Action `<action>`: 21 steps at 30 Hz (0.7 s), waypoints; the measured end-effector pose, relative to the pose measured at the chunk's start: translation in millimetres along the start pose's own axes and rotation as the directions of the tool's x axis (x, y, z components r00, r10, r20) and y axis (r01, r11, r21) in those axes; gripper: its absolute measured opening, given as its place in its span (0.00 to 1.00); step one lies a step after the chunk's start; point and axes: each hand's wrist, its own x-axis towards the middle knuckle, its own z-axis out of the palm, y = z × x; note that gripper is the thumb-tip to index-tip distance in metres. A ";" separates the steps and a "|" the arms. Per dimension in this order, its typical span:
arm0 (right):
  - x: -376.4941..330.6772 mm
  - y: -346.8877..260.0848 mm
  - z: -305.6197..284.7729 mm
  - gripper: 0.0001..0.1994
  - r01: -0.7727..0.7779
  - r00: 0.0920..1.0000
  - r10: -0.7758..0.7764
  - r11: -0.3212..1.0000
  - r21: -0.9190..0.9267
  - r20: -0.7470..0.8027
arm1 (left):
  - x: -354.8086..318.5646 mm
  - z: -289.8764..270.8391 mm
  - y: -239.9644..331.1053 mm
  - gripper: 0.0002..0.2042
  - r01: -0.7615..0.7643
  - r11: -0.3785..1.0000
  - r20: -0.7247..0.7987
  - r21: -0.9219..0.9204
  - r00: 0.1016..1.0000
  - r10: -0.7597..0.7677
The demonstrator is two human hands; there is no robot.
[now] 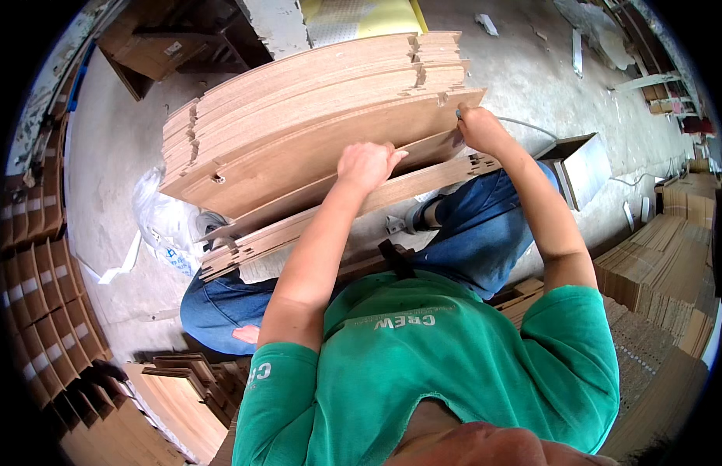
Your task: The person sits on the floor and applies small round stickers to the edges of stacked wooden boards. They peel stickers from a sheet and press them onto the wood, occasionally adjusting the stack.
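Note:
A row of notched wooden boards (306, 89) stands on edge in front of me. Nearer to me is a thin wooden board (279, 203), also on its long edge. My left hand (367, 165) is closed at this thin board's upper edge, thumb pointing right. My right hand (483, 130) is closed by the right end of the foremost board of the row; a small bluish spot shows at its fingertips, too small to name. Across my knees, closest to me, lie narrow notched wooden strips (411, 185).
A clear plastic bag (163, 217) lies left of the boards. An open-topped box (576, 171) stands at right, with a cable (528, 124) behind it. Stacked boards (656, 260) fill the right side; slotted brown racks (42, 291) line the left. More panels (186, 400) lean at lower left.

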 end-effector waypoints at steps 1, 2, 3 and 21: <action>3.9 -3.7 -4.0 0.13 0.022 1.000 -0.021 0.999 -0.037 0.016 | -2.2 1.7 0.1 0.22 -0.015 1.000 -0.007 0.004 1.000 0.015; 8.6 -6.4 -6.0 0.11 0.044 0.999 -0.042 0.996 -0.073 0.033 | -4.3 3.5 0.0 0.22 -0.031 0.999 -0.014 0.008 0.999 0.031; 14.6 -2.7 -10.3 0.10 0.062 0.996 -0.056 0.992 -0.112 0.063 | -3.7 7.1 3.4 0.22 -0.050 0.999 -0.028 -0.015 0.998 0.050; -26.2 -1.7 -15.7 0.08 0.110 0.990 -0.097 0.985 0.130 -0.104 | -2.5 0.5 2.4 0.21 -0.045 0.999 0.021 -0.008 0.999 0.045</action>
